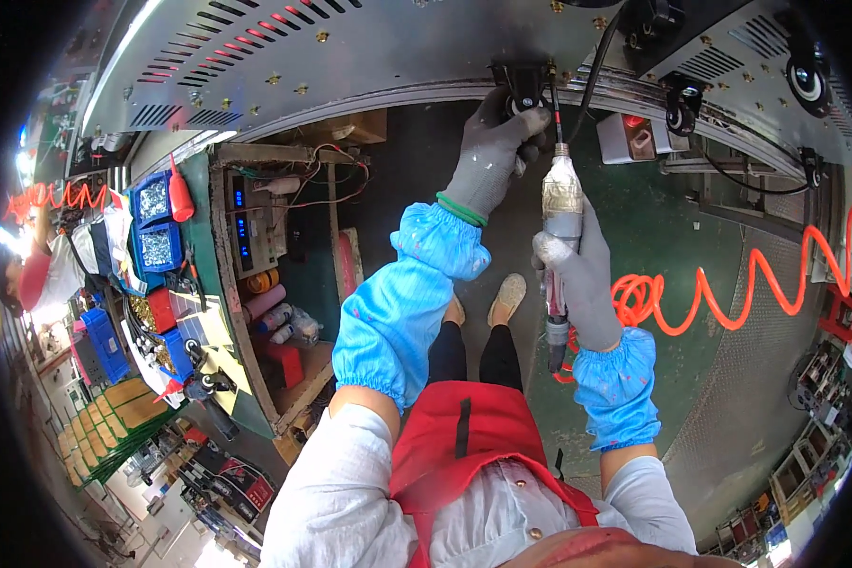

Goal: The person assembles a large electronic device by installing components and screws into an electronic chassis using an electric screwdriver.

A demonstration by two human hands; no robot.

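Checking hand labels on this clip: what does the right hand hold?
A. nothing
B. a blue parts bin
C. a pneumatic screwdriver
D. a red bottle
C: the gloved right hand grips the upright screwdriver, orange coiled hose trailing from its base, while the left hand steadies a black caster.

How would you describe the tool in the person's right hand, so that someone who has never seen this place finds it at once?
Start at the big grey metal cabinet lying across the top of the view. Just below its edge, the right hand in a grey glove grips an upright screwdriver with a silver, tape-wrapped body. Unlike anything nearby, a coiled orange hose trails from its lower end.
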